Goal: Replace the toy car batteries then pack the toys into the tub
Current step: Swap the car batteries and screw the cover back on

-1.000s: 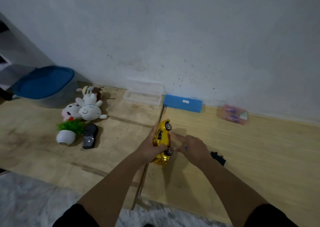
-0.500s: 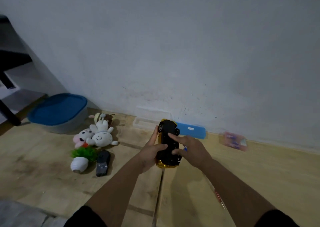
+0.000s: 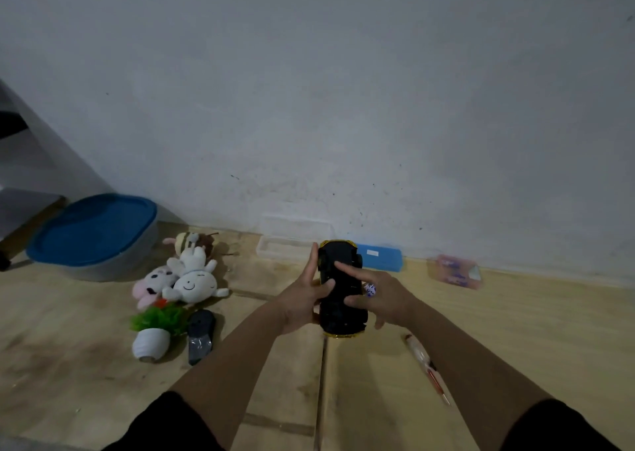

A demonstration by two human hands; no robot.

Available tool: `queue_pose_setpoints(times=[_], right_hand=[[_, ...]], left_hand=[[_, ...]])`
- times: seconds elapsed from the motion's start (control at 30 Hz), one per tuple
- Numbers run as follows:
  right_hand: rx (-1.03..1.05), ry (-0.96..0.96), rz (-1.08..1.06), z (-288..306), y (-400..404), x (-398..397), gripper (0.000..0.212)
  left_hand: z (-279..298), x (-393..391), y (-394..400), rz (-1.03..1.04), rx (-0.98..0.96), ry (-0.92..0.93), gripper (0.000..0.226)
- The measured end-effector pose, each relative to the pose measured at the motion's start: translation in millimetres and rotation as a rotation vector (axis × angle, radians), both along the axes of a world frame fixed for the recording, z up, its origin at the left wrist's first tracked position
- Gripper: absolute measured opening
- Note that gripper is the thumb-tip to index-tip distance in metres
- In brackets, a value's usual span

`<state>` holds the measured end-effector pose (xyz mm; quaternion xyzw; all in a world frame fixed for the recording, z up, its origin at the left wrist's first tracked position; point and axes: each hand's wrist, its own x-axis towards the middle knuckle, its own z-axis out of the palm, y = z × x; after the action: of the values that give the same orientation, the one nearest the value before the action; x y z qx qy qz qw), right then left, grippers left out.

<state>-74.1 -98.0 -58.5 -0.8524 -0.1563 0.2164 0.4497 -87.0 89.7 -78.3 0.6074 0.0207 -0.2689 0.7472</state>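
I hold the gold toy car (image 3: 340, 289) upside down above the wooden floor, its black underside facing me. My left hand (image 3: 302, 299) grips its left side, thumb across the chassis. My right hand (image 3: 381, 299) holds the right side, with fingers lying on the underside and a small blue-and-white object pinched in it. The grey tub with a blue lid (image 3: 92, 234) stands closed at the far left by the wall. Plush toys (image 3: 187, 275), a small potted fake plant (image 3: 154, 330) and a dark toy car (image 3: 201, 335) lie between the tub and my hands.
A screwdriver (image 3: 426, 364) lies on the floor to my right. Against the wall sit a clear plastic box (image 3: 285, 248), a blue case (image 3: 381, 258) and a pink packet (image 3: 455, 272). A dark furniture leg stands at the far left.
The car went from on its side on the floor to lifted and turned underside up in both hands. My head tilted up, and the screwdriver came into view.
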Motion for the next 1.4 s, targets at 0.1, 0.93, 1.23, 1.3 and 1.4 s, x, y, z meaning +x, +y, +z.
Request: queue_pose_setpoints(times=[0.1,0.93,1.23,1.3,1.4], right_hand=[[-0.058,0.053,0.066,6,-5,3,0.064],[-0.211,0.225,0.294,12,-82,116,0.067],[-0.212,0.04,0.208,16,-89,138,0.041],[-0.122,-0.148,-0.043,17,-82,136,0.023],[0.042,-0.191,-0.305,16,-65,125,0.032]], left_hand=[[10,17,-1,0.039,0.095,-0.058,0.071],[1,68,-49,0.187,0.158,0.015,0.069],[-10,66,-68,0.385,0.194,-0.108,0.079],[-11,65,-70,0.396,0.201,-0.122,0.081],[-11,66,-78,0.391,0.195,-0.125,0.083]])
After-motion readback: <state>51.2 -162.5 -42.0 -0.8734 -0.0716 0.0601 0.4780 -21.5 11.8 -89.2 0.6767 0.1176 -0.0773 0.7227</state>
